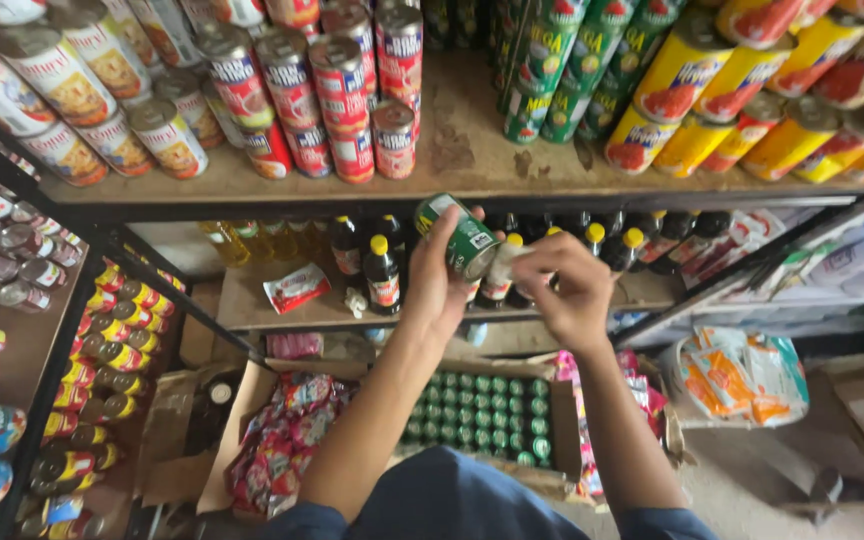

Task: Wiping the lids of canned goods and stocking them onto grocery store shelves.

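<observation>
Before the wooden shelf (472,165): one green can (469,240), tilted, gripped in the left hand (439,285); the right hand (572,290), fingers curled, touches its lower end, seemingly to steady it. Below: open carton (562,440) packed with matching green cans (477,418). Behind the hands: dark yellow-capped bottles (382,270).

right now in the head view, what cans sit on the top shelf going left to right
white-label cans → red-label cans → green cans → yellow cans, all on the wooden shelf
</observation>
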